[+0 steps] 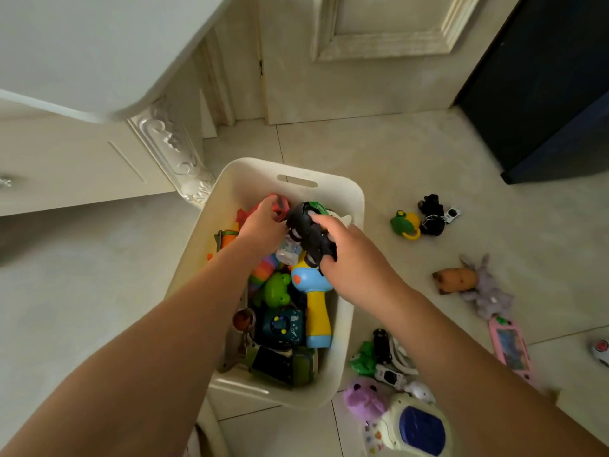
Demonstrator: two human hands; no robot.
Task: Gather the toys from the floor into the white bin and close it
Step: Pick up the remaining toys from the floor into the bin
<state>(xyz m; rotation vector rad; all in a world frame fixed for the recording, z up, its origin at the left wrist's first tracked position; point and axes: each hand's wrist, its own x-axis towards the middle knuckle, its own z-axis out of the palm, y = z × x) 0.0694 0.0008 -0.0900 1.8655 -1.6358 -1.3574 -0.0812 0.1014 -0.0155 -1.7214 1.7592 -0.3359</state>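
Note:
The open white bin (354,206) stands on the floor, packed with several toys, among them a green frog (276,288) and a yellow and blue toy hammer (316,311). My right hand (352,258) grips a black wheeled toy truck (308,230) over the bin's far half. My left hand (262,225) is inside the bin, its fingers curled round a red toy (280,206). On the floor to the right lie a green and yellow toy (405,224), a black toy (431,214), a grey plush rabbit (487,288), a pink handheld game (510,347) and a purple plush (362,395). No lid is visible.
A white carved cabinet (99,166) stands left of the bin, its top overhanging. A cream door (362,61) is behind and dark furniture (553,94) at the right. A white and blue toy device (415,423) lies near the bottom edge. Tiled floor lies left of the bin.

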